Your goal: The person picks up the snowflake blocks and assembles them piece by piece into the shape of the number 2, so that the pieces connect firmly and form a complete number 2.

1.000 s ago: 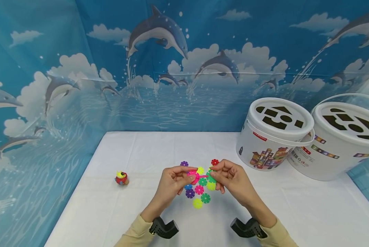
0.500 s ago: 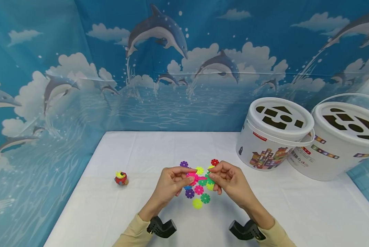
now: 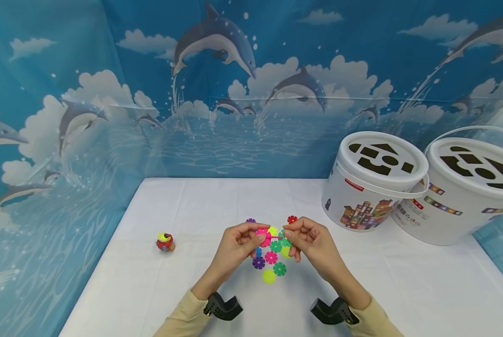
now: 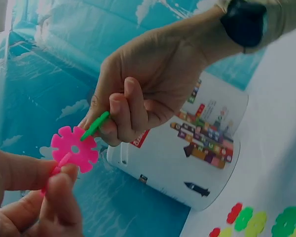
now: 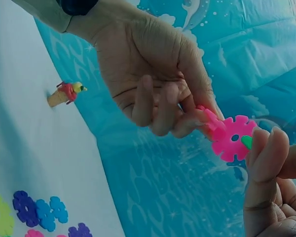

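Above the table, my left hand (image 3: pixel 236 247) pinches a pink snowflake disc (image 5: pixel 214 124) between thumb and fingertips. A second pink snowflake disc (image 4: pixel 84 154), notched round its rim and holed in the middle, is joined crosswise to the first. My right hand (image 3: pixel 314 244) pinches a green snowflake disc (image 4: pixel 95 125), seen nearly edge-on at the rim of that second pink disc. In the right wrist view the fingers cover most of the green one. Below the hands, several loose discs lie on the table, among them a pink one (image 3: pixel 271 257) and a purple one (image 3: pixel 258 262).
Two lidded white buckets (image 3: pixel 334 206) (image 3: pixel 424 229) stand at the table's right rear. A small red and yellow toy figure (image 3: pixel 165 242) sits to the left on the white tablecloth (image 3: pixel 184 201). Behind hangs a blue dolphin curtain (image 3: pixel 243 150).
Both hands keep their pinches and shift only slightly. The middle pink disc tilted half a second ago and now appears edge-on again in the head view. The loose discs stay put.
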A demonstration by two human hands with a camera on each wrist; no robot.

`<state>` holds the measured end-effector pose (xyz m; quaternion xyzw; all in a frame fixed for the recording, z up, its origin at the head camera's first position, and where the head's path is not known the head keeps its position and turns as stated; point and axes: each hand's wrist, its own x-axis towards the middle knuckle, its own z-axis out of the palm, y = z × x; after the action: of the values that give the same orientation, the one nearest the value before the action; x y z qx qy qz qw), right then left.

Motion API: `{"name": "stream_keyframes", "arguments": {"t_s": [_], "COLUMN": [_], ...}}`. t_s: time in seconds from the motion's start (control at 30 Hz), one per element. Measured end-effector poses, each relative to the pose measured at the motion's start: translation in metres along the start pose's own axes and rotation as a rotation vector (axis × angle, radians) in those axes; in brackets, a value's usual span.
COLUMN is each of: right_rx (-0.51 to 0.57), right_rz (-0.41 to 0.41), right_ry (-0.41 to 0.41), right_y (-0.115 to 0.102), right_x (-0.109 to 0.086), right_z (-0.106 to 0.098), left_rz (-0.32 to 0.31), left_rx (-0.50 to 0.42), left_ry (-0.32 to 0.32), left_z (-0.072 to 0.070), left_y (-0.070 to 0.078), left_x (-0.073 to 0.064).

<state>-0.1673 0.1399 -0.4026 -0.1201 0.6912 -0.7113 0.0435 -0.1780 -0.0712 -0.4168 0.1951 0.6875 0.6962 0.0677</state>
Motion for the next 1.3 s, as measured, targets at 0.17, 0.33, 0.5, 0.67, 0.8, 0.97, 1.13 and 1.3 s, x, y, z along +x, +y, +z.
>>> {"name": "stream_keyframes", "arguments": {"t_s": [0.17,0.33,0.5,0.67,0.8,0.97,1.13,1.3], "right_rx": [0.023,0.000,-0.012,-0.080,-0.285,-0.699,-0.953,-0.994], "right_rz": [0.049,0.074,0.080,0.116,0.159,0.111,0.102,0.139], "right_ry": [0.014,-0.044,-0.079,-0.044,-0.058,-0.114,-0.117,-0.120], "right_y": [0.003,0.007,0.012,0.025,0.047,0.076,0.085,0.086], "right_x": [0.003,0.004,0.008,0.020,0.027,0.030,0.028,0.027], "right_z": [0.000,0.001,-0.004,-0.020,-0.034,-0.037,-0.030,-0.026], "left_rz": [0.124,0.211,0.189,0.141,0.097,0.080,0.064,0.053], "left_rx": [0.189,0.339,0.355,0.292,0.233,0.191,0.130,0.079], "left_ry": [0.031,0.051,0.127,0.151,0.139,0.126,0.110,0.106], "left_z": [0.004,0.010,0.009,0.004,0.001,0.000,-0.002,-0.005], "left_y": [0.017,0.032,0.034,0.033,0.032,0.032,0.033,0.021], "left_x": [-0.005,-0.008,-0.009,-0.008,-0.008,-0.007,-0.006,-0.003]}}
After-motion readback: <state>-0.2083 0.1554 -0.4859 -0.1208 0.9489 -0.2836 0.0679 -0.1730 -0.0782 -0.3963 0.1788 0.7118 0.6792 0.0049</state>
